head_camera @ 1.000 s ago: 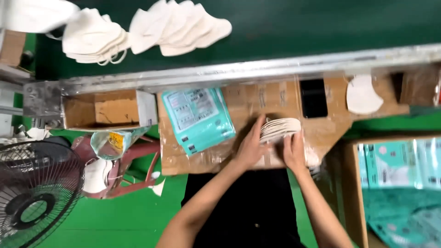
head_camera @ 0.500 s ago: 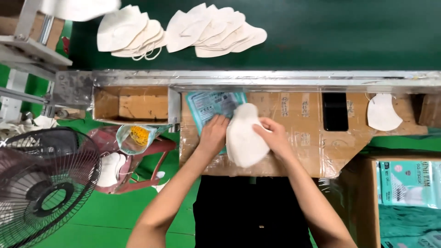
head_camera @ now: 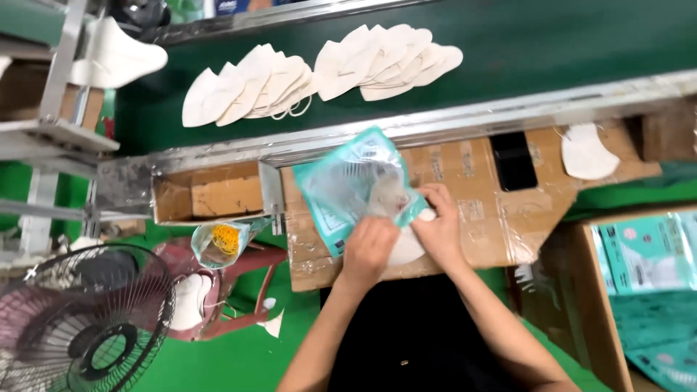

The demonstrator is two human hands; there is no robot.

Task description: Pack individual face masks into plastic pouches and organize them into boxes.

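I had the stack of white masks (head_camera: 408, 243) partway into the teal plastic pouch (head_camera: 356, 185), which lay tilted on the cardboard-topped bench (head_camera: 479, 210) just below the conveyor's metal rail. My left hand (head_camera: 369, 250) was curled over the near edge of the pouch, fingers pressed down on it and on the masks beneath. My right hand (head_camera: 438, 221) pinched the mouth of the pouch with thumb and fingers, right where the masks went in. By my reckoning the filling was about half done: part of the stack showed through the clear film, while a white curve of it stuck out between my hands. The pouch was not yet closed.

Plenty was left. Two fans of loose masks (head_camera: 250, 87) lay untouched on the green belt (head_camera: 552, 43), and a single mask (head_camera: 584, 151) sat on the bench well off to my right. Finished teal packs (head_camera: 642, 254) lay in the box at my right.
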